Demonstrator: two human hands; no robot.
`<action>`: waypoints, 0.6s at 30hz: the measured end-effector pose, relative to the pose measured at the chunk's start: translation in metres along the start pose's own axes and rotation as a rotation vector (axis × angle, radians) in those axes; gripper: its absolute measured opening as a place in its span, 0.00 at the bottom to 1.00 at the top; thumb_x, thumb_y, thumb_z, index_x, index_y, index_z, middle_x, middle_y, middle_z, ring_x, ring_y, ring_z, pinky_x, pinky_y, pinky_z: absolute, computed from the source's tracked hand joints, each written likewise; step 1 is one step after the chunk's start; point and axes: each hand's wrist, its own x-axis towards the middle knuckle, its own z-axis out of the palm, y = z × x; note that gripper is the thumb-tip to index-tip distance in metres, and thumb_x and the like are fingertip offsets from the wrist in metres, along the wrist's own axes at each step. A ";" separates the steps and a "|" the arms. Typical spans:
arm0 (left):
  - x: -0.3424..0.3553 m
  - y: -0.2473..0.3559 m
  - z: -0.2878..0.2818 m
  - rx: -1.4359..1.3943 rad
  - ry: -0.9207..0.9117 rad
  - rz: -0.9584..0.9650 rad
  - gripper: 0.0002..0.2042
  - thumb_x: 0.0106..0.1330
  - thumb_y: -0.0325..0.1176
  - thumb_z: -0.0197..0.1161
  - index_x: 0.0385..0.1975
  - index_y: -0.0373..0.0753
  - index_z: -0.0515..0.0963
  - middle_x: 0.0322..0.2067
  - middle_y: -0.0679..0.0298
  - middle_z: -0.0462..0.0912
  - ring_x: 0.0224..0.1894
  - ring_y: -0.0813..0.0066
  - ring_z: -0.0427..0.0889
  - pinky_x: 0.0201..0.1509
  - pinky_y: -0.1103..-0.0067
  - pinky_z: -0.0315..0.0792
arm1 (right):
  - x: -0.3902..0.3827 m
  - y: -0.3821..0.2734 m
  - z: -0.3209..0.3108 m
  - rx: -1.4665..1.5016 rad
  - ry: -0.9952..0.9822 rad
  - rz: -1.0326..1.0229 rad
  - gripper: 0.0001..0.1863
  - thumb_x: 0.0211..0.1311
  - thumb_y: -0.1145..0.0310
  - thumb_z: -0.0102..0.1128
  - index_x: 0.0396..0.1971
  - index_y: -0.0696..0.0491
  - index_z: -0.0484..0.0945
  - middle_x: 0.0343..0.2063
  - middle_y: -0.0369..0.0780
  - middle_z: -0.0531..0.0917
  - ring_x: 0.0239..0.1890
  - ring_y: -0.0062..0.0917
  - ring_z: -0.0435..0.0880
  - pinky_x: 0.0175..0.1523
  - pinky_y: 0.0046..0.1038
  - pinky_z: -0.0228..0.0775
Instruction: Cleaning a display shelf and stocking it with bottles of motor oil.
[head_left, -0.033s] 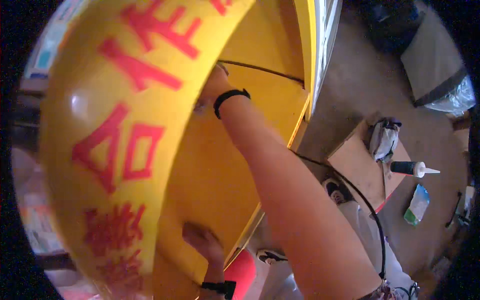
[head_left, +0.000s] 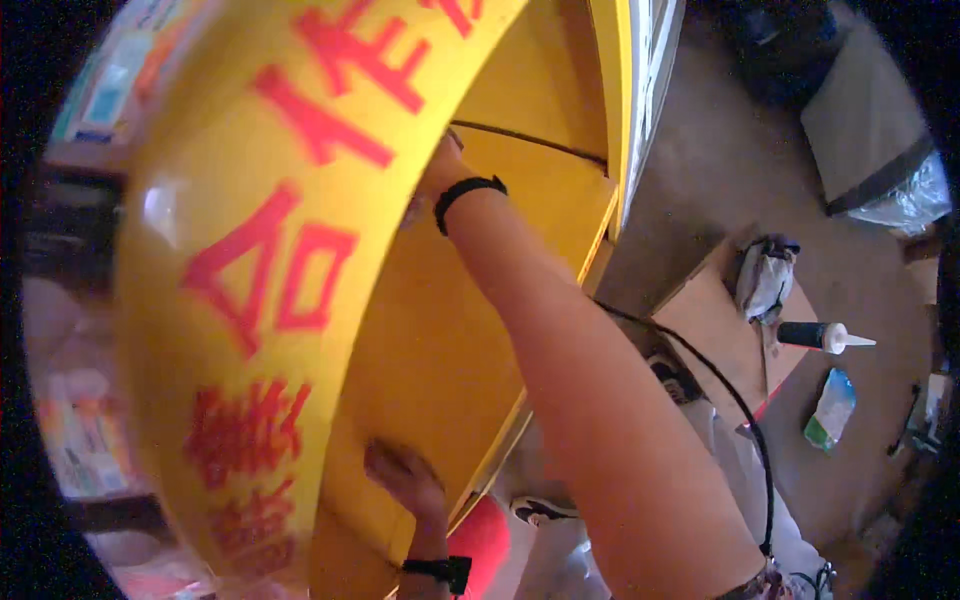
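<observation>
A large yellow curved panel (head_left: 230, 370) with red lettering fills the left side. Behind its edge lies a flat yellow inner surface (head_left: 450, 330). My right hand (head_left: 440, 170), above a black wristband, reaches up into this yellow body; the panel's edge covers most of its fingers, so I cannot tell what they touch. Lower down, my left hand (head_left: 405, 478) rests on the inner surface, fingers stretched out and holding nothing visible. A black watch (head_left: 440, 572) is on that wrist. A black cable (head_left: 720, 375) curves past my right forearm.
On the floor at right, a flat cardboard piece (head_left: 700, 310) carries a grey-white bundle (head_left: 768, 280). Nearby are a dark nozzled tube (head_left: 810, 336) and a blue-green packet (head_left: 832, 410). A large grey box-like thing (head_left: 870, 130) stands farther back. Something round and red (head_left: 485, 545) shows below.
The yellow curved panel sits farther right in view, covering slightly different parts behind it. My right hand appears slightly farther right; my left hand stays nearly in place.
</observation>
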 end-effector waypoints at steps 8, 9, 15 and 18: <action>0.001 -0.050 0.010 0.462 -0.044 0.195 0.28 0.64 0.42 0.53 0.57 0.25 0.62 0.56 0.39 0.61 0.58 0.41 0.59 0.64 0.55 0.56 | -0.081 0.045 -0.077 -0.109 -0.293 -0.007 0.54 0.48 0.32 0.55 0.61 0.66 0.60 0.64 0.52 0.61 0.69 0.40 0.54 0.72 0.39 0.41; 0.002 -0.065 0.007 0.520 -0.008 0.234 0.28 0.64 0.42 0.53 0.57 0.26 0.62 0.56 0.39 0.61 0.58 0.41 0.59 0.64 0.54 0.56 | -0.097 0.040 -0.092 -0.172 -0.285 -0.058 0.54 0.48 0.32 0.55 0.62 0.65 0.59 0.64 0.52 0.60 0.70 0.41 0.53 0.72 0.40 0.41; 0.011 -0.036 0.013 0.132 0.076 0.008 0.26 0.65 0.41 0.52 0.57 0.28 0.63 0.57 0.41 0.63 0.59 0.42 0.60 0.63 0.56 0.56 | -0.168 0.061 -0.139 -0.402 -0.334 -0.088 0.57 0.52 0.30 0.49 0.63 0.69 0.54 0.66 0.56 0.56 0.71 0.44 0.49 0.73 0.40 0.38; 0.011 0.012 -0.001 0.152 0.017 0.002 0.25 0.65 0.40 0.52 0.57 0.28 0.63 0.56 0.41 0.64 0.58 0.42 0.61 0.63 0.57 0.57 | -0.161 0.049 -0.139 -0.368 -0.410 -0.064 0.58 0.50 0.28 0.48 0.62 0.70 0.56 0.65 0.56 0.57 0.71 0.44 0.49 0.73 0.40 0.37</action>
